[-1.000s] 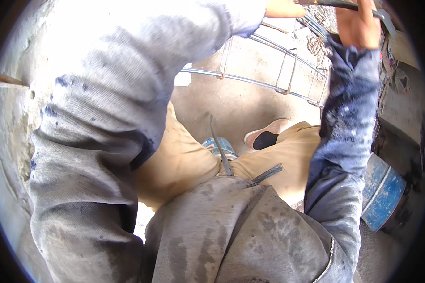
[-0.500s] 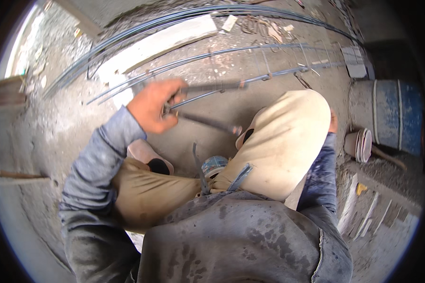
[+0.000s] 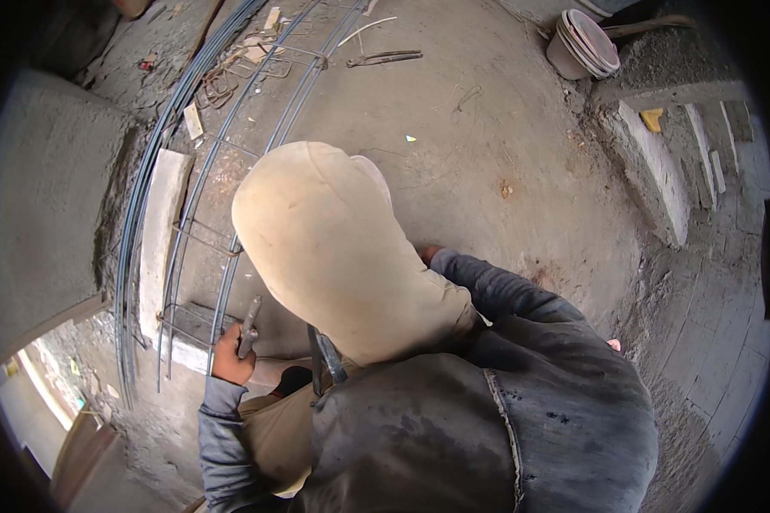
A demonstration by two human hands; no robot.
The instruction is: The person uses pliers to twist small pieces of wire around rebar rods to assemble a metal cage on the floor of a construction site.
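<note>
Left hand (image 3: 231, 355), low at the near left of the head view, is clenched round a short grey metal tool (image 3: 248, 315), whose upper end stands up out of the fist just beside the near rail of the rebar cage (image 3: 222, 235). That cage, long steel bars tied with square stirrups, lies along the concrete floor (image 3: 488, 128) and curves away to the far left, resting near the hand on a pale concrete block (image 3: 158, 231). Right hand (image 3: 428, 254) shows only as a sliver of fingers at the end of a dark grey sleeve, tucked behind the person's raised knee in tan trousers (image 3: 334, 248); whether it is clasping anything cannot be told. By the look of it, the step in hand is working a joint on the cage's near end with the tool, and the next move would call for bringing the tool's tip squarely onto the bar where a stirrup crosses it. Farther off on the floor lie a pair of pincers (image 3: 385, 58) and scraps of bent wire, while a stack of pale buckets (image 3: 583, 43) stands at the far right beside rough concrete steps (image 3: 659, 171). Floor is dusty, bare cement, in an unfinished building with daylight coming in at the near left.
</note>
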